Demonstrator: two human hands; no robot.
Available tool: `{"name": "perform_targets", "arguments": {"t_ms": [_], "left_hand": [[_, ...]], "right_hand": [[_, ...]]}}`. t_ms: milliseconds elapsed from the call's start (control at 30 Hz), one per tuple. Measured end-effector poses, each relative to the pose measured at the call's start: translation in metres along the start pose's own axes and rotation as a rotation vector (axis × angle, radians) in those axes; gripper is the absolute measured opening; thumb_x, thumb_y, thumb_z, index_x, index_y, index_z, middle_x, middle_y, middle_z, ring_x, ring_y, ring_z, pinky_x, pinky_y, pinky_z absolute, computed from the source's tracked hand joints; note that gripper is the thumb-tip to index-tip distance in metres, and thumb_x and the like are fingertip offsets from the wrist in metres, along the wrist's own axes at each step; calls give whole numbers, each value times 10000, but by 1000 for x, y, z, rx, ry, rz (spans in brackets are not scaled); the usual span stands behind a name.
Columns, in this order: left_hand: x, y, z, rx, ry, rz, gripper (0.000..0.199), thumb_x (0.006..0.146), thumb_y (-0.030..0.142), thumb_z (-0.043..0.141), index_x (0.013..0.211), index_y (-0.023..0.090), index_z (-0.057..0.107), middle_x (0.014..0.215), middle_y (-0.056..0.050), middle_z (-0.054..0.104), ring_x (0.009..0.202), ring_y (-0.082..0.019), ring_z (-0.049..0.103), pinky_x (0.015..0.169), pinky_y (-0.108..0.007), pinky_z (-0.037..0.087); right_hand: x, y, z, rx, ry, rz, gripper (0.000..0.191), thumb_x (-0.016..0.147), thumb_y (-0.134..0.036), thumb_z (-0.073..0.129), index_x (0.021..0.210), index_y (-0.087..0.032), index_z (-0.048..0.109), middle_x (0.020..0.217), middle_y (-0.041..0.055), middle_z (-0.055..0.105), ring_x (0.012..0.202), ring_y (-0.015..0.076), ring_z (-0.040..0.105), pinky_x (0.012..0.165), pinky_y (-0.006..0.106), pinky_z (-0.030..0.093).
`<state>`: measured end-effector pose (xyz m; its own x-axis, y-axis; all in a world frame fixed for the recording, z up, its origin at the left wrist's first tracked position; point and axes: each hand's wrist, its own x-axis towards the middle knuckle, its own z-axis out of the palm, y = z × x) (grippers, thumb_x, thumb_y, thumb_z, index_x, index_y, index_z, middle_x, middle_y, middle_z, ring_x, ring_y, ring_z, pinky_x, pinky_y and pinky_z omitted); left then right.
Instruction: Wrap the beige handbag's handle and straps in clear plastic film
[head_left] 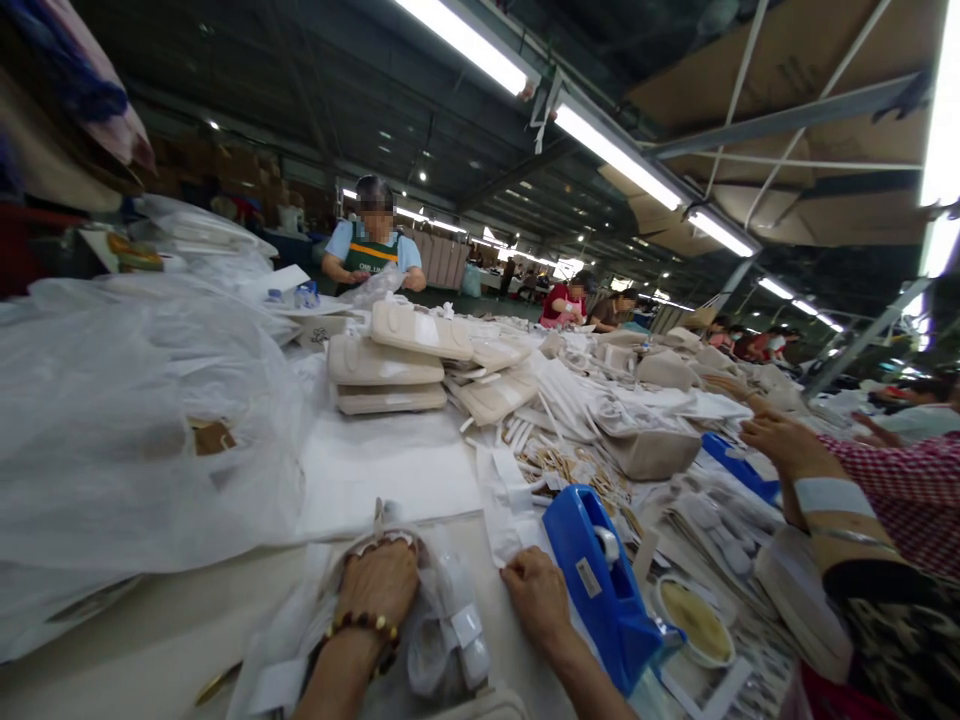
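Observation:
My left hand (380, 580), with a beaded bracelet at the wrist, presses down on a bag wrapped in clear plastic (431, 640) at the bottom centre. Its fingers are curled and their tips are hidden in the wrapping. Just left of the blue tape dispenser (600, 590), my right hand (538, 598) is closed, thumb and fingers together at the lower end of a white strip (501, 500). A white sheet (390, 470) lies beyond both hands.
Beige bags (386, 360) are stacked ahead. Clear plastic sheeting (135, 430) covers the left. A bowl (694, 620) and another blue dispenser (739, 465) stand right, where a co-worker's arm (832, 500) reaches in. A person in a green apron (371, 255) is opposite.

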<state>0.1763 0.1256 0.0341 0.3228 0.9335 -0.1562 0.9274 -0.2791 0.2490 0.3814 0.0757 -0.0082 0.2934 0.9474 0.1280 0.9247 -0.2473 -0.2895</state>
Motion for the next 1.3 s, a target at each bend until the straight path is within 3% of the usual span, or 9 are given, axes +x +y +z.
{"name": "perform_targets", "arguments": {"t_ms": [200, 300, 400, 700, 900, 1000, 1100, 1167, 1300], "left_hand": [[-1, 0, 0, -4, -2, -2, 386, 863, 92, 254, 951, 134, 627, 991, -142, 679, 953, -283, 638, 810, -429, 463], [0, 0, 1, -11, -3, -8, 376, 865, 90, 263, 937, 140, 628, 992, -135, 682, 954, -274, 637, 815, -420, 461], [1, -1, 2, -8, -13, -17, 356, 866, 92, 282, 938, 146, 627, 993, -124, 684, 958, -272, 635, 815, -418, 463], [1, 0, 0, -15, -18, -29, 352, 866, 99, 288, 939, 149, 629, 980, -118, 686, 952, -276, 637, 818, -428, 467], [2, 0, 3, -20, -21, -30, 367, 880, 111, 266, 938, 143, 626, 976, -121, 683, 947, -282, 634, 820, -437, 461], [3, 0, 4, -14, -21, -33, 375, 881, 105, 255, 943, 137, 623, 983, -124, 680, 953, -283, 632, 825, -439, 458], [3, 0, 4, -6, -26, -33, 382, 870, 89, 251, 958, 130, 620, 987, -133, 678, 958, -286, 630, 823, -439, 458], [2, 0, 3, -2, -29, -30, 384, 868, 89, 252, 979, 126, 618, 998, -140, 674, 962, -293, 627, 822, -444, 456], [0, 2, 2, 7, -18, -38, 402, 865, 84, 244, 1006, 125, 618, 1031, -147, 664, 980, -295, 617, 842, -453, 441]], "right_hand": [[5, 4, 1, 72, 2, 30, 165, 837, -127, 475, 761, -170, 616, 870, 93, 650, 893, 236, 591, 812, 323, 421], [14, 9, 1, 123, 15, 124, 186, 870, -221, 460, 967, -136, 594, 1014, 131, 632, 951, 243, 594, 822, 323, 428], [29, 12, 2, 178, -22, 234, 416, 778, -341, 613, 1103, -92, 542, 1029, 145, 640, 955, 259, 614, 775, 309, 438], [58, 22, 9, 315, -107, 270, 188, 606, -280, 716, 575, -168, 569, 603, 15, 618, 634, 183, 583, 527, 243, 309], [55, 27, -2, 475, -93, 210, 235, 714, -361, 572, 578, -177, 626, 553, 7, 586, 617, 181, 563, 571, 263, 336], [52, 26, -16, 534, -33, 197, 202, 682, -360, 554, 661, -188, 659, 677, 26, 630, 722, 206, 566, 661, 286, 356], [46, 22, -28, 615, -3, 201, 221, 622, -411, 575, 589, -193, 578, 680, 32, 590, 747, 213, 533, 690, 299, 359], [39, 16, -32, 711, -62, 193, 237, 609, -428, 553, 570, -198, 509, 648, 17, 561, 714, 190, 528, 673, 287, 375], [22, -2, -29, 889, -379, 204, 194, 539, -342, 539, 639, -177, 517, 625, 14, 597, 592, 150, 551, 565, 245, 394]]}}
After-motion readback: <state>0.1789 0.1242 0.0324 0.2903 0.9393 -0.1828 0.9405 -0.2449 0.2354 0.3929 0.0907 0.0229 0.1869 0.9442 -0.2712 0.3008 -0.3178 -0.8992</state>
